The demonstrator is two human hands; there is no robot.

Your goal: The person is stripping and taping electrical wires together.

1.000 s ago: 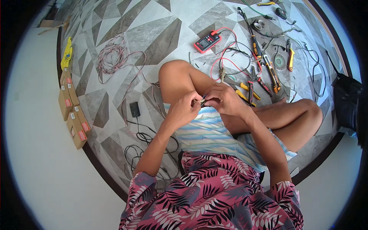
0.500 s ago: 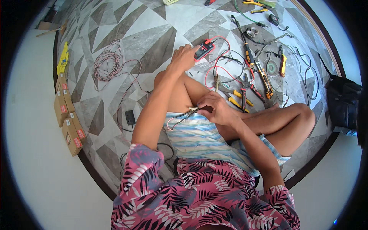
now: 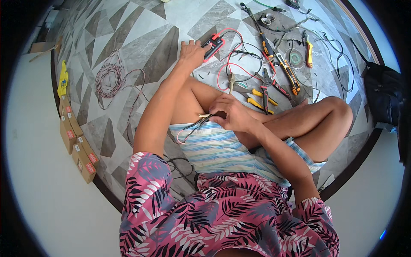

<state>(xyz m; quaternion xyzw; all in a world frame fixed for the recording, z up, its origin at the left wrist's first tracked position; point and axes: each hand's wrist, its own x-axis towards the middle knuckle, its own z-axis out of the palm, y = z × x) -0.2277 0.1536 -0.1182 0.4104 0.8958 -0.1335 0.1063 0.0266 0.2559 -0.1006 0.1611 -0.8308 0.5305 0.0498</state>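
Note:
My left hand (image 3: 192,54) reaches out over the floor, palm down with fingers apart; its thumb side touches the face of a red-and-black multimeter (image 3: 213,47). Red and black test leads run from the meter's far end across the tiles. Above my lap, my right hand (image 3: 230,112) is closed round thin black wires (image 3: 198,127). A pale end sticks out beside its fingertips, and a pinkish wire loop (image 3: 180,138) hangs over my striped shorts. What lies inside the right fingers is hidden. Just beyond that hand stands a clip (image 3: 231,81) at the test leads.
Red-handled pliers (image 3: 265,92), yellow-handled pliers (image 3: 255,103), a screwdriver (image 3: 266,46) and a utility knife (image 3: 289,73) lie at the right. A coil of wire (image 3: 110,78) is at the left, near cardboard boxes (image 3: 82,160). A black bag (image 3: 382,96) stands far right.
The view has shifted a little. My left hand has moved from a finger on the meter's face to lying beside it with the thumb side touching. The right hand keeps its hold on the wires.

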